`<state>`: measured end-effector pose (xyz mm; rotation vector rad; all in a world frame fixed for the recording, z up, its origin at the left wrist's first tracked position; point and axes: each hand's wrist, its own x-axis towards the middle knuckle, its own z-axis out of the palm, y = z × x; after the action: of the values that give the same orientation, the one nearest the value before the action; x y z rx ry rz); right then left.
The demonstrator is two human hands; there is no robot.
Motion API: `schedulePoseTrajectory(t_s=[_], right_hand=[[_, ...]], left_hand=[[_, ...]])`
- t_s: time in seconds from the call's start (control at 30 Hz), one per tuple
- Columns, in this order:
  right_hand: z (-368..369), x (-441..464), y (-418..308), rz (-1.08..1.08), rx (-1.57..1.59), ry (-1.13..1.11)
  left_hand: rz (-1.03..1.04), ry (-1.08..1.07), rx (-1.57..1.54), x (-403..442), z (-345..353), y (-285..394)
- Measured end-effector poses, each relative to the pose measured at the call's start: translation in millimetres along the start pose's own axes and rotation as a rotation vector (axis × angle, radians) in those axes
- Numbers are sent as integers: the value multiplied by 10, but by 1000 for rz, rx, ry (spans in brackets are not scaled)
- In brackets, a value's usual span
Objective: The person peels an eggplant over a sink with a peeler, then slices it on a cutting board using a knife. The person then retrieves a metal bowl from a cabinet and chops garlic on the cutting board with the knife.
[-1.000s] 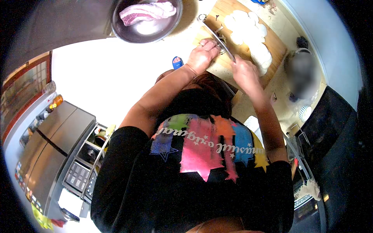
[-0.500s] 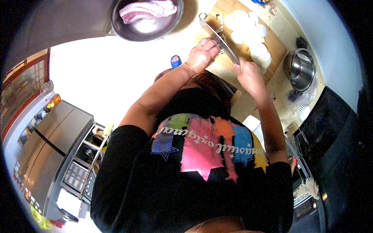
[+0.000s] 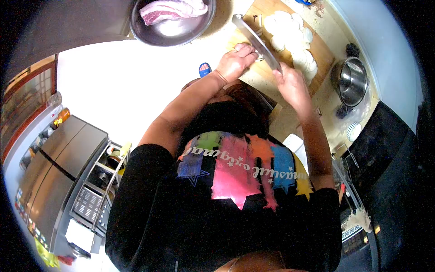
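My right hand (image 3: 293, 87) grips the handle of a broad kitchen knife (image 3: 258, 43). The blade slants up and left over the wooden cutting board (image 3: 321, 47), close beside the fingertips of my left hand (image 3: 235, 62). Those left fingers are curled and pressed down at the board's near edge; what lies under them is mostly hidden, with only small pale and dark bits showing by the blade. To the right of the knife, many round white slices (image 3: 290, 31) lie in an overlapping heap on the board.
A dark metal bowl (image 3: 170, 38) holding a slab of raw meat (image 3: 172, 12) stands left of the board. On the right are an empty steel bowl (image 3: 352, 81) and a striped cup (image 3: 354, 131). A wire-sided rack (image 3: 97, 190) stands at lower left.
The knife has risen slightly and shifted a little away from my left fingers, its blade face turned more into view. My left hand stays nearly in place.
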<state>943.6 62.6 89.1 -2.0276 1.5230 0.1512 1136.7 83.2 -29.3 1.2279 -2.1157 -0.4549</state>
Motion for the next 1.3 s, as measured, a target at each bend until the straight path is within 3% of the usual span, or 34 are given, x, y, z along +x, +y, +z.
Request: schedulePoseTrajectory(t_s=[0.13, 0.37, 0.47, 0.73, 0.9, 1.03, 1.17, 1.3], right_hand=[[57, 26, -20, 54, -73, -74], [458, 206, 44, 116, -107, 20], [298, 182, 52, 76, 56, 66], [165, 118, 32, 64, -42, -76], [454, 257, 11, 110, -100, 5], [373, 241, 130, 18, -24, 99], [23, 12, -74, 82, 15, -46], [185, 82, 19, 14, 5, 5]], left_hand=[[4, 31, -4, -19, 30, -9], [19, 38, -32, -8, 23, -60], [19, 41, -40, 5, 26, -45], [8, 67, -31, 6, 84, -56], [31, 79, -61, 0, 51, -85], [14, 80, -40, 59, 65, -109], [-13, 65, -56, 7, 89, -76], [22, 102, -74, 27, 99, -112]])
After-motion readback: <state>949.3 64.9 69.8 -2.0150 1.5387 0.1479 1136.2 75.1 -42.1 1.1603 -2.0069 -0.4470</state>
